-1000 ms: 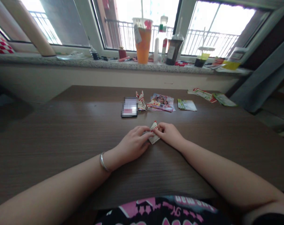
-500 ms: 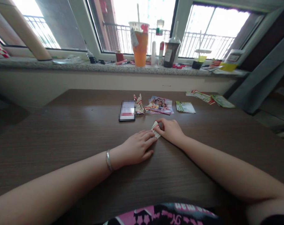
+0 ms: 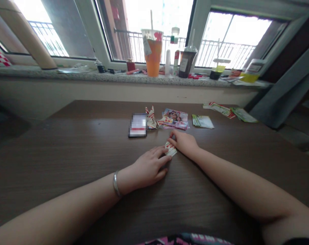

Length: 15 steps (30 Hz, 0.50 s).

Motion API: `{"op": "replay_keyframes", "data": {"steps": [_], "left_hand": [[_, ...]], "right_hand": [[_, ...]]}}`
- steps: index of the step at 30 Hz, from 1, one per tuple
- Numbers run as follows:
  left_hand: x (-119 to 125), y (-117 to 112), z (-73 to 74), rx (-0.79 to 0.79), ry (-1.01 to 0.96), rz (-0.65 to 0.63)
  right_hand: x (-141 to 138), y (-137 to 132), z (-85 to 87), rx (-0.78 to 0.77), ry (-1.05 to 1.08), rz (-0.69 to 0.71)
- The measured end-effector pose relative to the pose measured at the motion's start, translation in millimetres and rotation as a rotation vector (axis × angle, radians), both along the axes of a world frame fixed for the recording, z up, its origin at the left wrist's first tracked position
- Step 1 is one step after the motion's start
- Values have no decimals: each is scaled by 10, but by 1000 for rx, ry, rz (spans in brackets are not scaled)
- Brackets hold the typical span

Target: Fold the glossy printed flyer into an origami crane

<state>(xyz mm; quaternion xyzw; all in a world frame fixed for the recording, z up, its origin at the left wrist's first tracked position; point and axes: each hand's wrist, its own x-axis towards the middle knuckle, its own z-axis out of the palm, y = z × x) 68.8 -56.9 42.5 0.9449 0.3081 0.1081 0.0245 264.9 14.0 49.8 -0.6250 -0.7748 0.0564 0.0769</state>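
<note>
A small folded piece of red-and-white printed paper (image 3: 171,149) lies on the dark wooden table (image 3: 67,149) between my hands. My left hand (image 3: 146,166) rests flat beside it, fingers stretched, their tips touching the paper's left edge; a silver bangle is on that wrist. My right hand (image 3: 185,143) presses down on the paper's far right side with curled fingertips.
A phone (image 3: 138,125) lies just beyond my hands, with a crumpled folded paper (image 3: 151,117), a colourful leaflet (image 3: 175,119) and more leaflets (image 3: 202,121) to its right. The windowsill (image 3: 93,75) behind holds an orange drink cup (image 3: 153,52), a dark cup (image 3: 186,61) and small bottles.
The paper has been pressed flatter onto the table. My left hand has slid back a little and flattened; my right hand stays on the paper. The view tilted slightly downward.
</note>
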Motion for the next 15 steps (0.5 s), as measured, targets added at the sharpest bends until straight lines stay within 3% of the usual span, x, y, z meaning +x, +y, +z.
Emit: {"op": "replay_keyframes", "data": {"steps": [9,15], "left_hand": [[-28,45,6,-80,-8,17],[62,262,40,-145,-52,103]], "right_hand": [[-98,136,-26,12,-36,-29],[-85,179,-74,45,-59,-3]]}}
